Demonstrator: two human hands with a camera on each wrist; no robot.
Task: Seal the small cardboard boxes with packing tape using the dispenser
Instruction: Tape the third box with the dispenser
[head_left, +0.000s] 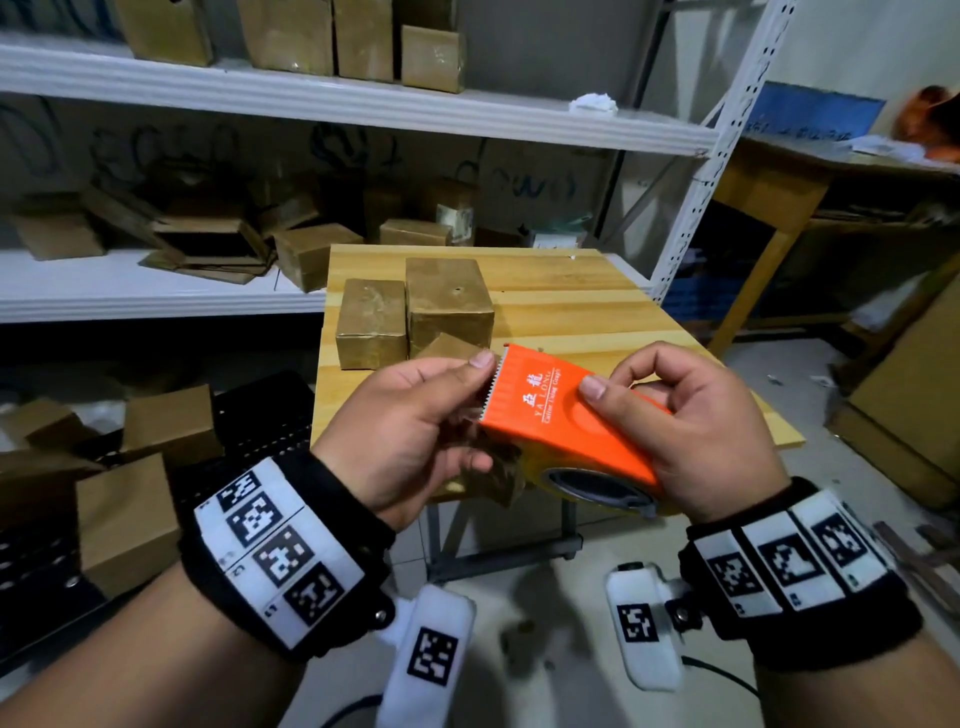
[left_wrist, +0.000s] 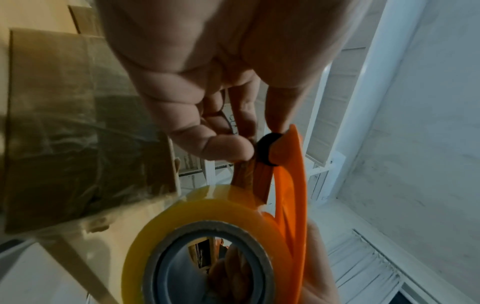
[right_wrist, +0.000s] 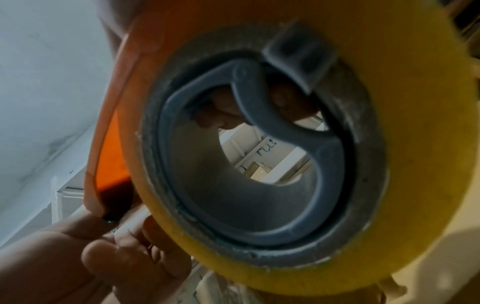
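An orange tape dispenser (head_left: 561, 415) is held in the air over the near edge of the wooden table (head_left: 597, 312). My right hand (head_left: 618, 382) grips its body, thumb on top, and its yellow tape roll (head_left: 597, 488) (right_wrist: 389, 185) sits below. My left hand (head_left: 480, 384) (left_wrist: 241, 144) pinches the tape end at the serrated blade, next to the black roller (left_wrist: 266, 149). A tape-wrapped cardboard box (left_wrist: 78, 123) lies just left of and under the left hand. Three taped boxes (head_left: 371, 322) (head_left: 449, 301) (head_left: 449, 345) stand on the table beyond the hands.
White metal shelves (head_left: 337, 98) behind the table carry several cardboard boxes. A black crate (head_left: 260, 415) with more boxes is at the lower left. A second wooden table (head_left: 769, 182) and large cartons stand to the right.
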